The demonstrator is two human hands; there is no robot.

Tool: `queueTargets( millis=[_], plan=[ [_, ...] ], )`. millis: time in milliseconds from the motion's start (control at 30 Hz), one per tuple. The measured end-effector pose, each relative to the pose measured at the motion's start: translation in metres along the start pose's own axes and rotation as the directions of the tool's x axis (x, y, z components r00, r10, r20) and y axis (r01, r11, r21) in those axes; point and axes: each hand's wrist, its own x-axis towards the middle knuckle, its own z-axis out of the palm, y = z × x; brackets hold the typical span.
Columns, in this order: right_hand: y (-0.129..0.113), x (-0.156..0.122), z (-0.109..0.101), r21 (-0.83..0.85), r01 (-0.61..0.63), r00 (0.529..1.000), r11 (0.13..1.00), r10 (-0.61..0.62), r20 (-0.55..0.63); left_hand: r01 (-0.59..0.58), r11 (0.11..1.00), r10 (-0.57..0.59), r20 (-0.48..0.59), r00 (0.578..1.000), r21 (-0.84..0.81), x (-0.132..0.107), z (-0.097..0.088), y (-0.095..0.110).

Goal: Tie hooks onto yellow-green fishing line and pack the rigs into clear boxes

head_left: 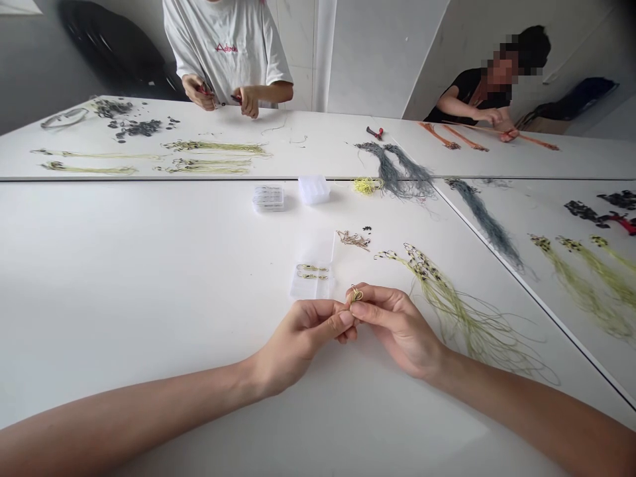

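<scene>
My left hand [318,331] and my right hand [397,331] meet above the white table, fingertips pinched together on a small coiled fishing rig [356,295] of yellow-green line. A thin metal loop or hook sticks up from the coil; its lower part is hidden by my fingers. Just beyond my left hand is an open clear plastic box [298,288], with coiled yellow-green rigs [313,271] lying in its compartments. Right of my right hand spreads a bundle of yellow-green lines [462,311] with dark hooks at its far end.
Brown metal pieces [354,240] lie beyond the box. Farther back are a filled clear box [268,199], another clear box [314,191], yellow line [366,186] and grey line bundles [390,169]. Two people sit across; one holds red-handled tools, the other handles orange strands [467,138].
</scene>
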Motion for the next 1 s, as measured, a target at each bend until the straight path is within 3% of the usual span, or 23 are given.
queueTargets(
  millis=[300, 433, 600, 767, 1000],
  plan=[
    [-0.007, 0.001, -0.004, -0.019, -0.029, 0.999, 0.999, 0.029, 0.026, 0.021, 0.998, -0.020, 0.020, 1.000, -0.055, 0.002, -0.001, -0.001],
    [-0.018, 0.002, -0.009, -0.166, -0.077, 0.996, 0.983, 0.081, 0.023, -0.009, 0.990, 0.015, -0.040, 0.999, 0.144, 0.001, -0.003, 0.007],
    [-0.027, 0.004, -0.018, -0.315, -0.177, 0.975, 0.932, 0.210, 0.072, -0.111, 0.889, 0.182, -0.121, 0.976, 0.445, 0.001, -0.008, 0.014],
    [-0.028, 0.005, -0.022, -0.390, -0.200, 0.959, 0.899, 0.261, 0.111, -0.175, 0.857, 0.227, -0.051, 0.973, 0.484, 0.003, -0.012, 0.012],
    [-0.030, 0.004, -0.021, -0.406, -0.228, 0.951, 0.885, 0.292, 0.103, -0.159, 0.835, 0.225, -0.062, 0.972, 0.527, 0.003, -0.015, 0.005]
  ],
)
